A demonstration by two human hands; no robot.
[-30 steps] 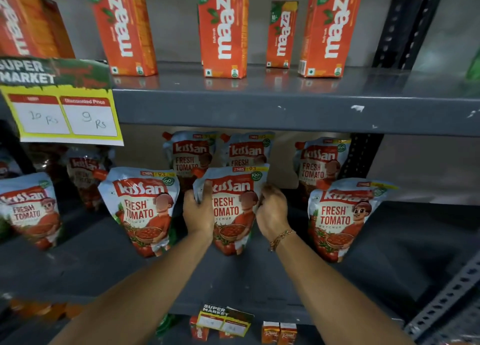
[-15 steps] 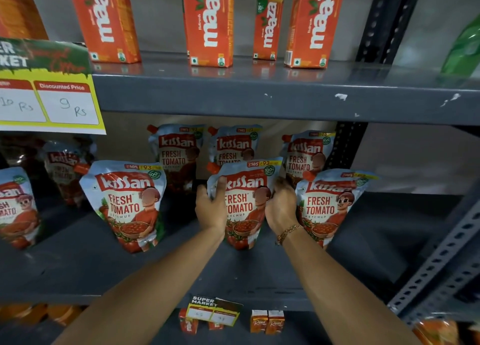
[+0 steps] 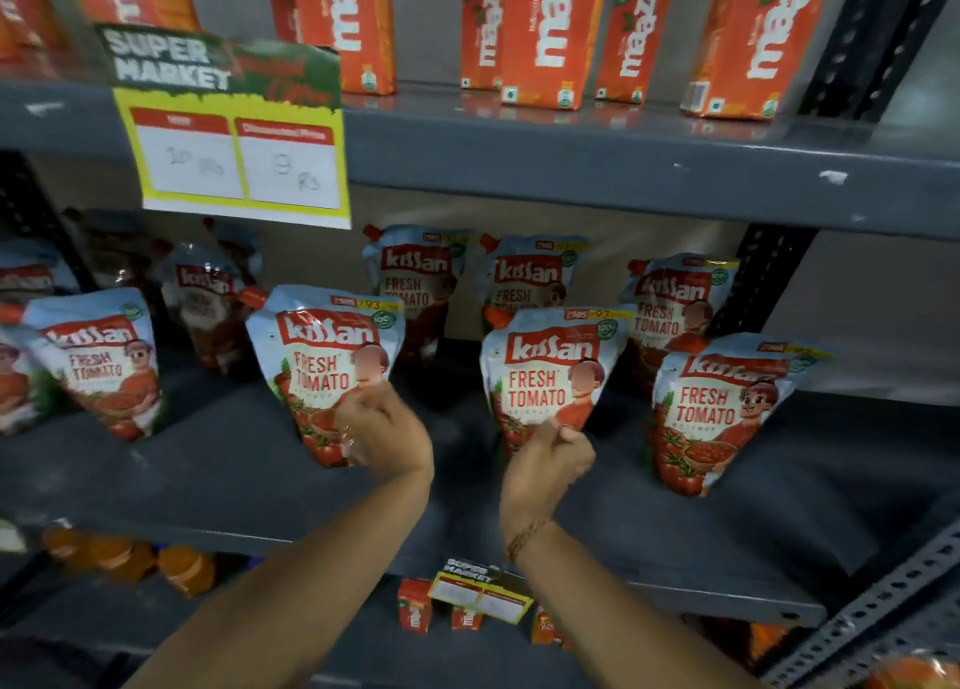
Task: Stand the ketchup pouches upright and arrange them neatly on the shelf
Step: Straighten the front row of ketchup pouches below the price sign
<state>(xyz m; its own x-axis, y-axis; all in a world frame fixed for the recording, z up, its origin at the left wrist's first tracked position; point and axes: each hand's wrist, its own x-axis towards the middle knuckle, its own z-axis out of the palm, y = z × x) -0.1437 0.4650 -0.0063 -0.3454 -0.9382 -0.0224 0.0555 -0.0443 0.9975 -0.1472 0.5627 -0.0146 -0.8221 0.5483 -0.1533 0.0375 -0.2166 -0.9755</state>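
Observation:
Several Kissan ketchup pouches stand on the grey middle shelf [image 3: 234,475] in a front row and a back row. My left hand [image 3: 384,431] is curled on the lower right corner of the left-centre front pouch [image 3: 327,356], which leans slightly. My right hand [image 3: 545,460] pinches the bottom of the middle front pouch [image 3: 556,371], which stands upright. Another front pouch [image 3: 722,413] stands to the right and one [image 3: 104,366] stands to the left. Three back pouches [image 3: 415,283] lean on the rear wall, and darker ones [image 3: 202,299] sit in shadow at the left.
Orange Maaza juice cartons [image 3: 540,39] line the upper shelf [image 3: 623,169]. A yellow price tag [image 3: 239,158] hangs from its front edge. A black upright [image 3: 763,278] bounds the pouches on the right, with bare shelf beyond it. Small cartons [image 3: 415,605] and orange bottles [image 3: 176,569] sit below.
My left hand has let go of the middle pouch and moved left to the neighbouring pouch. My right hand has slid down to the middle pouch's base. The camera has swung right.

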